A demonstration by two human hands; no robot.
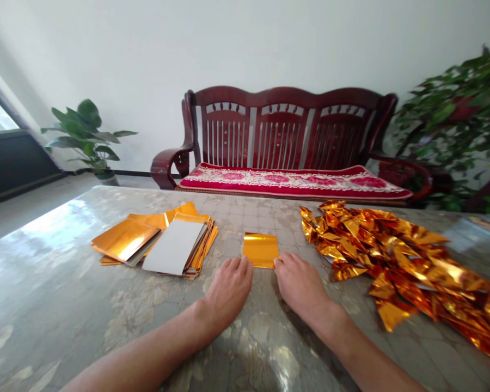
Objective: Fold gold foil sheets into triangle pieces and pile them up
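Observation:
A small sheet of gold foil paper [261, 249] lies in front of me on the table, its near edge between my hands. My left hand [231, 286] is closed at the sheet's lower left corner, fingers curled and pressed together. At the lower right corner, my right hand [300, 284] pinches the paper in the same way; its thumb is mostly hidden. To the left rests a loose stack of foil sheets [124, 238], with a pale grey backing side [173, 246] facing up on top. Heaped on the right are many folded gold foil pieces [392, 250].
The table [147, 326] has a glossy, flower-patterned cover. Beyond its far edge stands a dark red wooden bench [280, 128] with a red and white seat cover [294, 182]. A potted plant [90, 136] is at left, leafy greenery [453, 109] at right. Clear plastic [469, 234] lies behind the heap.

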